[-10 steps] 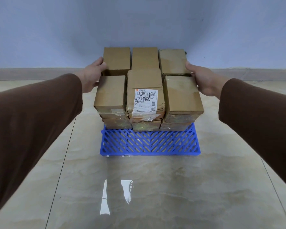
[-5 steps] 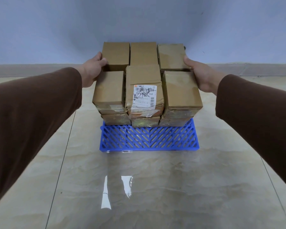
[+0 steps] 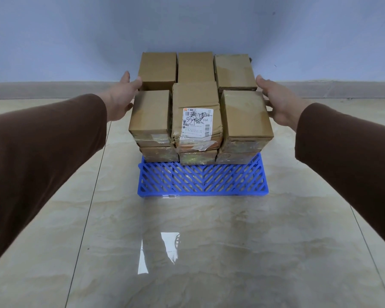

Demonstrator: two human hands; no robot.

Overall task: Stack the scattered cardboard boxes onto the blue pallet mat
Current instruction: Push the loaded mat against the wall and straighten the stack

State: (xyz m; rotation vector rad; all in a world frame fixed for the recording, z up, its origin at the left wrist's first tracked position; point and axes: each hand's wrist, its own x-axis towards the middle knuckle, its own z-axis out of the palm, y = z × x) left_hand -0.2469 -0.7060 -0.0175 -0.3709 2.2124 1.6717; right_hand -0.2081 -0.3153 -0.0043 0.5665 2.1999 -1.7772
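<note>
Several brown cardboard boxes stand stacked in two layers on the far part of the blue pallet mat (image 3: 203, 181). The front middle box (image 3: 197, 112) carries a white shipping label. My left hand (image 3: 121, 96) reaches along the stack's left side with straight fingers, beside the back left box (image 3: 157, 68). My right hand (image 3: 276, 101) lies at the stack's right side with fingers extended, next to the front right box (image 3: 245, 114) and the back right box (image 3: 233, 71). Neither hand grips anything.
The mat's near strip shows bare blue lattice. Glossy beige floor tiles (image 3: 187, 252) spread around it, with a window's reflection in front. A pale blue wall (image 3: 187, 25) with a grey skirting board rises right behind the stack.
Both hands have slid back a little from the rear boxes toward the stack's sides, and their fingers have straightened. The boxes have not shifted.
</note>
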